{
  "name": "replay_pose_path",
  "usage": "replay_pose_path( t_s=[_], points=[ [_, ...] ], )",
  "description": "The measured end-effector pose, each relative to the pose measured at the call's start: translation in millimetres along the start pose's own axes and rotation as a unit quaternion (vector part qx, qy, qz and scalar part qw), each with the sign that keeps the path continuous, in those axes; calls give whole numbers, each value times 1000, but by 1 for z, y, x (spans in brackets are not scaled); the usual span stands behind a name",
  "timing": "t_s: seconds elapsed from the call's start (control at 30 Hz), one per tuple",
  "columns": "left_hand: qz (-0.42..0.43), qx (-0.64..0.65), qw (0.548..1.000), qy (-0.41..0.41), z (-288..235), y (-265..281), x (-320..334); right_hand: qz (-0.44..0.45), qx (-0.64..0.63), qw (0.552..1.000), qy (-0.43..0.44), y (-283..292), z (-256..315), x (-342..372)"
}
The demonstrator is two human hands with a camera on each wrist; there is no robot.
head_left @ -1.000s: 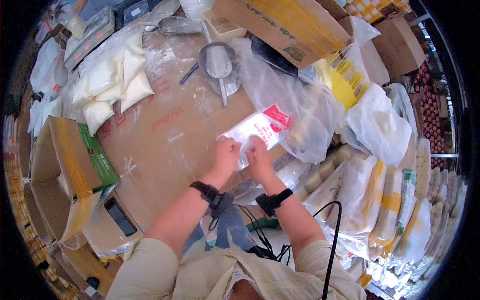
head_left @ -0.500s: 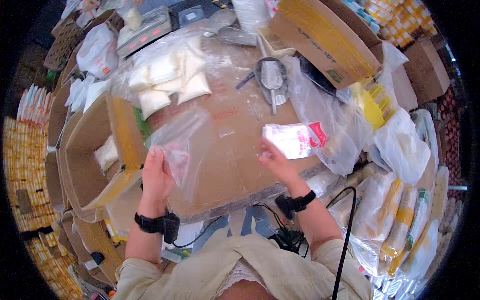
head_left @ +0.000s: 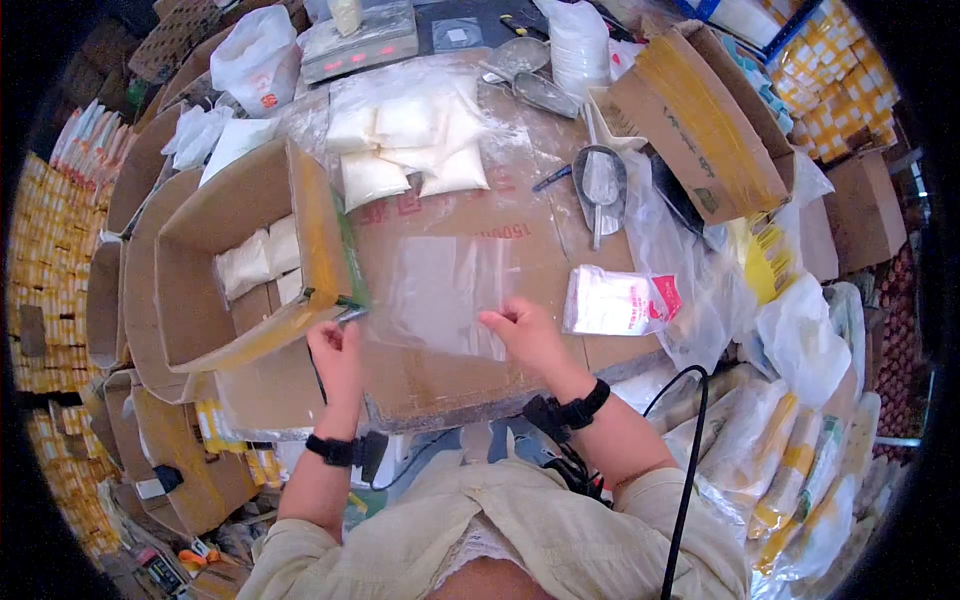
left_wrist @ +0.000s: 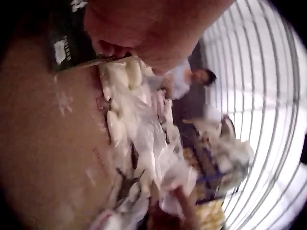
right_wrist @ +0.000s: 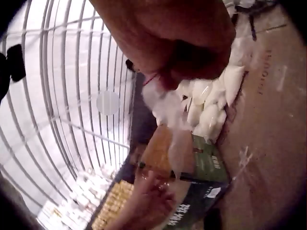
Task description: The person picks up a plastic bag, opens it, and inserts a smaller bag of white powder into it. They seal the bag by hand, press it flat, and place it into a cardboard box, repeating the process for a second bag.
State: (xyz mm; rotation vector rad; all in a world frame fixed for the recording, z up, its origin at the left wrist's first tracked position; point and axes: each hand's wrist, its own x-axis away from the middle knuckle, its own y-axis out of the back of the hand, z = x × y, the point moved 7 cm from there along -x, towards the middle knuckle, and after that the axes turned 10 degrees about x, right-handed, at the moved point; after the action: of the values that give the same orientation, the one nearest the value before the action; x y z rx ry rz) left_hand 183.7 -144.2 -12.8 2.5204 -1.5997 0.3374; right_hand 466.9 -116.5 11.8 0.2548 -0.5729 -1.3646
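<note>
A clear, flat plastic bag (head_left: 435, 295) is spread out low over the brown cardboard table cover (head_left: 455, 395). My right hand (head_left: 530, 338) pinches its right edge between thumb and fingers. At the bag's left side my left hand (head_left: 336, 362) has curled fingers at the near corner of the open cardboard box (head_left: 230, 340), seemingly on the bag's edge. In the right wrist view thin clear plastic (right_wrist: 175, 148) hangs below the right hand (right_wrist: 192, 52). A white packet with red print (head_left: 620, 302) lies right of the right hand.
Filled pale bags (head_left: 405, 125) are piled at the back, and several more lie in the box. A metal scoop (head_left: 600, 190) sits on the table's right part. Beyond the pile stands a scale (head_left: 360, 45). Another cardboard box (head_left: 710, 130) leans at the back right.
Both hands were at the printed packet; my left hand then carried the clear bag left. My right hand has since left the packet and taken the bag's right edge. The head view has turned left.
</note>
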Motion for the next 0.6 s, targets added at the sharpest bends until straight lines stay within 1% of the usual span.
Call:
replay_pose_path(
  t_s=[0.03,0.07,0.1,0.13,0.17,0.23,0.27,0.33,0.37,0.43,0.47,0.53,0.57,0.6],
  points=[
    [37,-53,994,-83,-16,-9,13,-44,136,989,47,6,13,2],
    [73,-104,978,-163,-28,-21,27,-20,207,975,79,-1,23,4],
    [182,-4,981,-69,-18,-41,36,9,277,954,114,-13,34,7],
    [224,35,974,-13,-16,-62,44,37,343,927,151,-27,44,9],
    [265,75,960,42,-15,-81,49,39,359,916,172,-38,53,12],
    [290,39,951,100,-13,-90,46,41,391,895,212,-55,64,22],
    [306,22,943,130,-9,-92,47,43,391,893,217,-56,65,22],
    [309,16,947,87,-8,-91,45,45,393,891,222,-58,64,21],
    [309,11,949,66,-8,-90,45,87,407,881,225,-64,63,21],
    [296,80,935,177,-9,-89,53,167,433,855,232,-75,63,24],
    [288,115,922,232,-8,-89,57,171,371,876,258,-77,64,27],
    [292,58,940,164,-6,-82,48,175,239,904,308,-79,64,34],
    [293,29,947,131,-7,-79,44,183,147,942,240,-75,56,31],
    [275,61,950,134,-8,-77,42,189,52,966,168,-71,50,30]
  ],
)
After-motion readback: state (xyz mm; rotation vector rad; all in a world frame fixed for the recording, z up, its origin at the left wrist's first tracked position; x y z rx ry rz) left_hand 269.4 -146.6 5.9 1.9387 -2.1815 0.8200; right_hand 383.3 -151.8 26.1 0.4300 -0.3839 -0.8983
